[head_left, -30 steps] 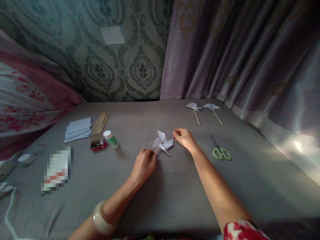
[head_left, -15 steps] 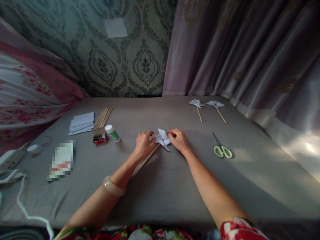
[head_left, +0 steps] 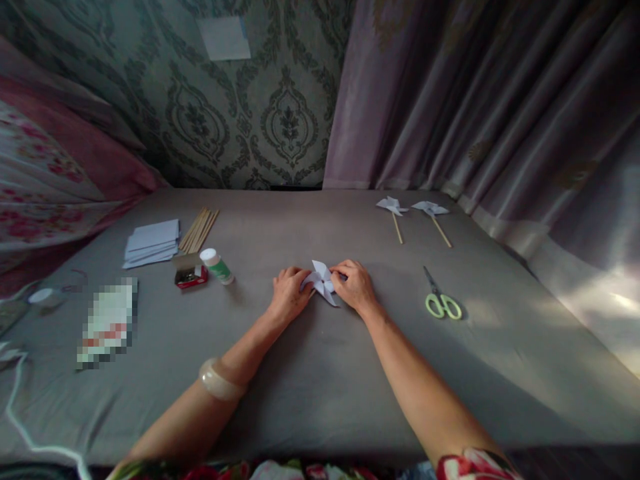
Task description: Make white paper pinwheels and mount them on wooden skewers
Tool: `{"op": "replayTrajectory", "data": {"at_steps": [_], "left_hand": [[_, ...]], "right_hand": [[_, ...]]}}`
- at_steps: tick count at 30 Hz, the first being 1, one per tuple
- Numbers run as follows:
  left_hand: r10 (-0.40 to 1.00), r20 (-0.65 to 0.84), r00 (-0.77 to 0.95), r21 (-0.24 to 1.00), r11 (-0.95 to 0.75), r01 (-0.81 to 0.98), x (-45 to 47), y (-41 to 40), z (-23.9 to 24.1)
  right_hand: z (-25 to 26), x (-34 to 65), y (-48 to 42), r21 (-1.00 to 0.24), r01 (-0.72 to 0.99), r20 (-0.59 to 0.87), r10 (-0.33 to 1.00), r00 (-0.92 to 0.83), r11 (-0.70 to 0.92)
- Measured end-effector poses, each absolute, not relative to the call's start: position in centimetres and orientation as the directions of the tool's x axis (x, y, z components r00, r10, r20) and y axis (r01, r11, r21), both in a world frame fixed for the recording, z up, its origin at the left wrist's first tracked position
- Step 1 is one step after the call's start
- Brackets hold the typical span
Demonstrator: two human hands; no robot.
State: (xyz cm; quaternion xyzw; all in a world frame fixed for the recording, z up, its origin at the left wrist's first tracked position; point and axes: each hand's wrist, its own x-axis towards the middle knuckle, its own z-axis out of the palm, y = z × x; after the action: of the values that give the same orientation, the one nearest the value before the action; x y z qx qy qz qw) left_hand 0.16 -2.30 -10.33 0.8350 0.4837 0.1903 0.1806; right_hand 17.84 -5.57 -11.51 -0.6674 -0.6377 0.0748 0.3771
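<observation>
The left hand point(head_left: 291, 293) and the right hand point(head_left: 355, 285) gripped a white paper pinwheel point(head_left: 324, 283) between them.
In the head view, each pinched the blade on its own side, near the middle of the grey cloth point(head_left: 320, 387); green-handled scissors point(head_left: 439, 293) lay to the right, a white-capped bottle point(head_left: 217, 267) to the left.

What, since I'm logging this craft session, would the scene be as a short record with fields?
Left hand: holding the left side of a white pinwheel
Right hand: holding its right side
Left wrist: pale bracelet
Far right: two more pinwheels, lying side by side
Right: scissors with yellow-green handles, blades pointing away
Left: paper stack, wooden sticks, open red box, white-capped bottle
</observation>
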Motion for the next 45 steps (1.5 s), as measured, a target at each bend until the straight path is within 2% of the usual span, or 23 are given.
{"op": "replayTrajectory", "data": {"at_steps": [8, 10, 13, 17, 22, 29, 39, 45], "left_hand": [[0.857, 0.161, 0.489, 0.451, -0.505, 0.736, 0.2, -2.4, -10.5], [0.866, 0.131, 0.482, 0.493, -0.479, 0.727, 0.0, -2.3, -10.1], [0.861, 0.109, 0.498, 0.626, -0.448, 0.638, -0.6, -1.7, -9.6], [0.782, 0.139, 0.607, 0.722, -0.499, 0.479, -1.3, -1.1, -9.2], [0.745, 0.115, 0.658, 0.685, -0.539, 0.491, -0.9, -1.0, -9.2], [0.753, 0.108, 0.649, 0.663, -0.541, 0.518, -0.7, -1.0, -9.2], [0.762, 0.118, 0.637, 0.652, -0.543, 0.529, -0.4, -0.9, -9.3], [0.767, 0.114, 0.631, 0.642, -0.542, 0.543, -0.1, -0.9, -9.4]], "right_hand": [[-11.5, 17.8, -5.7, -0.607, 0.789, 0.360, 0.918, 0.168, 0.094], [-11.4, 17.9, -5.5, -0.621, 0.778, 0.345, 0.923, 0.168, 0.090], [-11.1, 18.7, -5.4, -0.669, 0.735, 0.298, 0.946, 0.126, 0.113], [-10.5, 20.7, -5.7, -0.755, 0.631, 0.202, 0.979, -0.038, 0.181], [-10.5, 22.2, -6.6, -0.800, 0.532, 0.220, 0.961, -0.170, 0.277], [-11.2, 21.8, -6.7, -0.800, 0.544, 0.216, 0.967, -0.134, 0.254], [-11.1, 21.6, -6.5, -0.717, 0.637, 0.244, 0.958, -0.148, 0.281], [-11.4, 21.5, -6.2, -0.722, 0.638, 0.252, 0.961, -0.117, 0.268]]}}
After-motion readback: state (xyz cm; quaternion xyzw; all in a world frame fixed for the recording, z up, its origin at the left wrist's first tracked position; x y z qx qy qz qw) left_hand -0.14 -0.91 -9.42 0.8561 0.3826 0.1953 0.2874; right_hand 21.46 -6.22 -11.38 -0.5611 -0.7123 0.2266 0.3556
